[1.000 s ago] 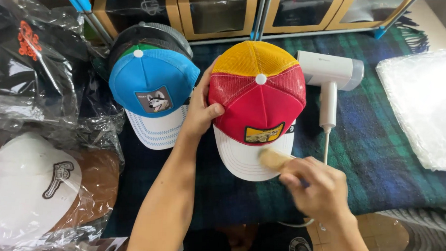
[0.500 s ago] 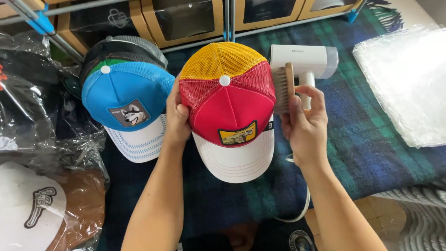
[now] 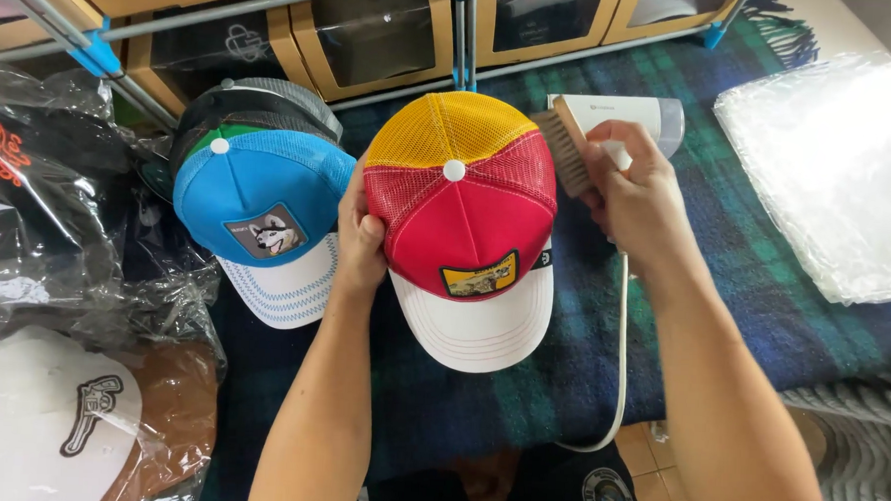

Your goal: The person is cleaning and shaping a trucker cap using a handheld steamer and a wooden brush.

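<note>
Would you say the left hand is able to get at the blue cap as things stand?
Probably yes. The left hand grips the side of the red and yellow cap, and the blue cap lies right beside it on the plaid blanket, uncovered, with nothing between. The hand would have to let go first.

Open blanket [image 3: 763, 314] right of red cap [image 3: 462, 221]; blue cap [image 3: 262, 202] crowds left; shelf frame [image 3: 465, 31] blocks behind.
</note>
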